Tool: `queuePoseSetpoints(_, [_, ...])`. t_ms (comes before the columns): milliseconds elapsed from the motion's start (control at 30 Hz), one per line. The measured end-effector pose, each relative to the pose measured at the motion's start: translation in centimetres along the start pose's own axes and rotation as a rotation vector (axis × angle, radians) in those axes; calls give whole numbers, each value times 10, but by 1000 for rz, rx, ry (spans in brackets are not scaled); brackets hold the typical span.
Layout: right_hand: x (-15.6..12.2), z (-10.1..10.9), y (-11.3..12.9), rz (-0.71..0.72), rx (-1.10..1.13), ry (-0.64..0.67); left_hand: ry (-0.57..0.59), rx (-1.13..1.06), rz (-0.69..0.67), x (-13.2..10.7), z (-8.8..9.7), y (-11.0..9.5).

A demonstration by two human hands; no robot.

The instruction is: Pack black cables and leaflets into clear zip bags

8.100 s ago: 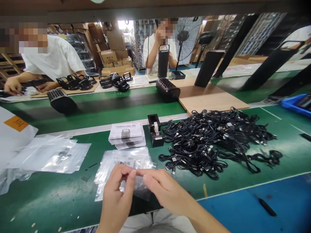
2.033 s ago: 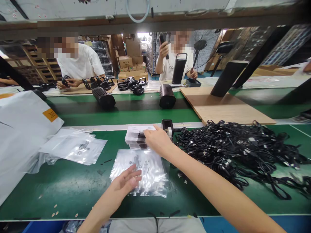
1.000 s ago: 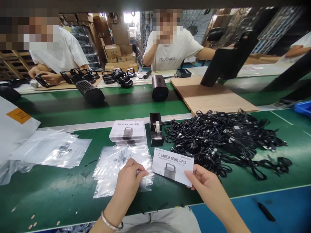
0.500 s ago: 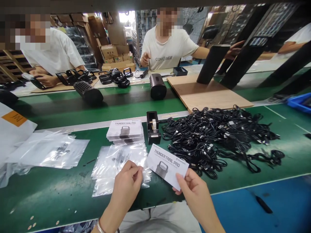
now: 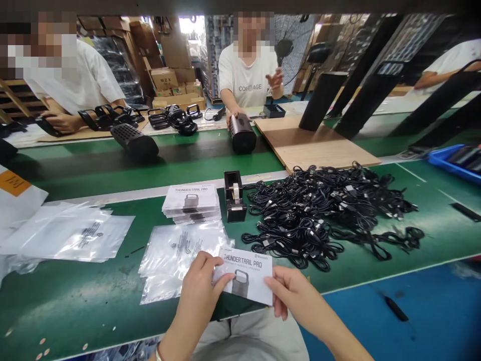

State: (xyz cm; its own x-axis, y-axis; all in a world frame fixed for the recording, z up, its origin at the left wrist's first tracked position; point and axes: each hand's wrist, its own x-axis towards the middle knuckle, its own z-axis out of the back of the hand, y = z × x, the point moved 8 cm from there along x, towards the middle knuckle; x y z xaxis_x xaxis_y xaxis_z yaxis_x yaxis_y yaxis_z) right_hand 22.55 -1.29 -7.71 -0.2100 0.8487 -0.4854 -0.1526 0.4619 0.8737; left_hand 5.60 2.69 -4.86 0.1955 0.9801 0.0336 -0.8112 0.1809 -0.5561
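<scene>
- Worktop [image 5: 75, 291]: front edge slopes from lower L up to R; far edge = pale strip [image 5: 135, 191] alongside green belt [image 5: 188, 160].
- Room: green strip btwn clear bags [image 5: 165, 253] & front edge; wider green patch btwn those & 2nd bag batch [image 5: 90, 233], toward worktop's L end.
- R half tighter: cable pile [image 5: 300, 215] spreads from far edge toward R end, w/ green band btwn it & front edge.
- Tape dispenser [image 5: 235, 208] nr far edge, just beside cable pile; leaflet stack [image 5: 191, 200] just L of it, behind clear bags.
- L hand [image 5: 199, 283]: comes in over front edge, above R part of clear bags, fingers curled, thumb across L end of leaflet [image 5: 250, 276]. Partly closed; can't tell if it pinches leaflet, grips bag film or only touches.
- R hand [image 5: 291, 291]: forearm from lower R, thumb on leaflet's face, fingers bent behind; pinched firmly on its R end.
- Leaflet: held up nr front edge, approx mid-length, btwn both hands, partly overlapping clear bags' near R corner.
- Looks: white rect., printed face to viewer, tilted, R end a bit lower; dark caps "THUNDERTRAIL PRO", smaller line under, grey-black speaker pic w/ handle loop below.
</scene>
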Motion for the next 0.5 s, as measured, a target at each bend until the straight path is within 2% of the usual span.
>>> queuePoseSetpoints(133, [2, -3, 8, 45, 8, 120, -59, 63, -77, -2, -1, -4])
queuePoseSetpoints(200, [1, -3, 8, 45, 24, 140, -99, 71, -101, -4, -1, -4])
queuePoseSetpoints(500, [2, 3, 3, 10, 162, 40, -89, 32, -91, -3, 2, 0])
